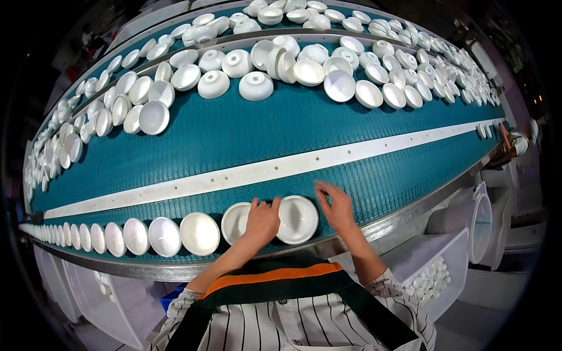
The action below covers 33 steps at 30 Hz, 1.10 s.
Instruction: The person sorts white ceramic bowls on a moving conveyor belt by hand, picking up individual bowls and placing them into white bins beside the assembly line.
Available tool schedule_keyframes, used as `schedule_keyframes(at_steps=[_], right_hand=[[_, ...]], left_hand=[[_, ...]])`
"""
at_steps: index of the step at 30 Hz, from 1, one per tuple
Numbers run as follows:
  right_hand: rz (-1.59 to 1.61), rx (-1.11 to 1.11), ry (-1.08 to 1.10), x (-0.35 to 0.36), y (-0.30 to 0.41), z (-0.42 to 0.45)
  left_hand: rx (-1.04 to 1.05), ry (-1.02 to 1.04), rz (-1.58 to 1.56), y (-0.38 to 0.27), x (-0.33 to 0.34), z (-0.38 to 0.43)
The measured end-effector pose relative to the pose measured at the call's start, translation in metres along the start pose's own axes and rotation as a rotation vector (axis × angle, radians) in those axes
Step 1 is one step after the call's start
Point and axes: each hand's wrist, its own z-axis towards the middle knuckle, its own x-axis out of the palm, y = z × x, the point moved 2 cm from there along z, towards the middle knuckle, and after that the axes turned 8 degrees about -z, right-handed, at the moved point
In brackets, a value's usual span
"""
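On the narrow near lane of a teal conveyor belt, white bowls stand in a row with their hollows facing up. My left hand is over the gap between the last two, its fingers bent. It covers part of the left bowl and overlaps the edge of the right bowl; whether it grips either rim is hidden. Just right of that end bowl, my right hand hovers with thumb and fingers apart, holding nothing. Left of my hands the row continues with another white bowl and several more.
A white divider rail separates this lane from the wide belt, where many white bowls lie jumbled. A metal edge borders my side. Below right stands a white bin with small white dishes. Another person works at the far right.
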Motion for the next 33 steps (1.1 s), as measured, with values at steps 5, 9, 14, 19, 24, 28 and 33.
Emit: schedule_keyframes(at_steps=[5,9,14,19,24,28,33], right_hand=[[-0.218,-0.121,-0.103,0.004,-0.06,0.093],[-0.487,-0.194,-0.221,0.011,-0.085,0.184],[-0.694,-0.259,-0.203,0.032,-0.104,0.268],[-0.784,-0.355,-0.188,0.032,-0.127,0.293],[-0.554,-0.539,-0.112,0.023,-0.137,0.284],[-0.404,-0.656,0.039,-0.011,-0.153,0.241],[-0.387,-0.794,0.236,-0.079,-0.166,0.168]], left_hand=[[-0.013,-0.113,-0.252,0.007,-0.024,0.043],[-0.034,-0.39,-0.337,0.022,-0.048,0.133],[-0.07,-0.628,-0.306,0.037,-0.066,0.264],[-0.278,-0.567,-0.146,0.049,-0.069,0.343],[-0.388,-0.758,-0.085,0.086,-0.061,0.362],[-0.382,-0.587,-0.059,0.067,-0.058,0.316],[-0.447,-0.338,-0.375,0.031,-0.035,0.201]])
